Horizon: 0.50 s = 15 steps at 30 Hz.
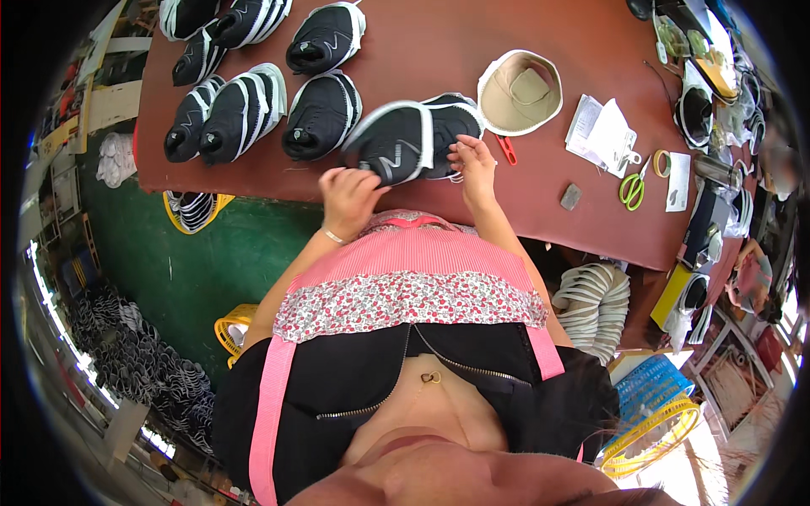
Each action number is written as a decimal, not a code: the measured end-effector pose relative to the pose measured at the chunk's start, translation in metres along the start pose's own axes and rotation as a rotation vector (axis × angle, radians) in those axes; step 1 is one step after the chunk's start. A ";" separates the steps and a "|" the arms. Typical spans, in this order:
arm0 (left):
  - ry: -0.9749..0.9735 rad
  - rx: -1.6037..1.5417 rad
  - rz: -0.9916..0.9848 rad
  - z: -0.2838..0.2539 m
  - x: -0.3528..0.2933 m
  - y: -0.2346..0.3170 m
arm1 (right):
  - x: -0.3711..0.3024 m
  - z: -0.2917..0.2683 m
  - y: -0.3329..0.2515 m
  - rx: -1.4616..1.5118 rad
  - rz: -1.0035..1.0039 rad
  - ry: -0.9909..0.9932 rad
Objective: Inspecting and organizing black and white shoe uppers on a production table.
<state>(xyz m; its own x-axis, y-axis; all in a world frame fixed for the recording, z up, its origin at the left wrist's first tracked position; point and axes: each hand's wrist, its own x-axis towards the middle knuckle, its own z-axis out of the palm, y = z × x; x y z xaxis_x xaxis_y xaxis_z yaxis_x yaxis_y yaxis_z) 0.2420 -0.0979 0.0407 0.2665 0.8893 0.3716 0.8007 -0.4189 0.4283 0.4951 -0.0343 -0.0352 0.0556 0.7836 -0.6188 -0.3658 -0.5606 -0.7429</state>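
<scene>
My left hand (350, 201) grips the near left edge of a black shoe upper (392, 145) with a white rim, tilted and slightly blurred above the table edge. Behind its right side rests a second black shoe upper (453, 126), partly covered by the first. My right hand (474, 166) is beside that second upper, its fingers bent and a little apart; no object shows between them. Several more black uppers with white edging stand to the left, among them one single upper (321, 118) nearest my left hand.
On the reddish-brown table (523, 198) are a beige-lined round container (521, 93), a red tool (506, 150), clipped papers (601, 135), green-handled scissors (631, 191), a tape roll (662, 163) and a grey block (571, 197). White ringed strips (593, 308) hang below the right edge.
</scene>
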 end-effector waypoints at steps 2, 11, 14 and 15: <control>0.006 0.093 0.033 -0.025 -0.005 -0.012 | -0.003 -0.011 0.013 -0.040 -0.037 0.093; 0.053 0.403 0.039 -0.023 0.086 -0.181 | 0.006 -0.030 0.057 -0.084 -0.067 0.318; 0.116 0.380 -0.001 0.000 0.118 -0.196 | -0.001 -0.024 0.048 -0.069 0.025 0.248; 0.211 0.326 0.005 0.009 0.130 -0.185 | 0.000 -0.025 0.044 -0.066 0.021 0.265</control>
<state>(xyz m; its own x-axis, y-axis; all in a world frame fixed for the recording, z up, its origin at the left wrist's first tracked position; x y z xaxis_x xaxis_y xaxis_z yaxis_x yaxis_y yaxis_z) 0.1331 0.0966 0.0027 0.1817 0.8162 0.5485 0.9373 -0.3125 0.1544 0.5025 -0.0661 -0.0746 0.2928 0.6794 -0.6728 -0.3084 -0.5990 -0.7390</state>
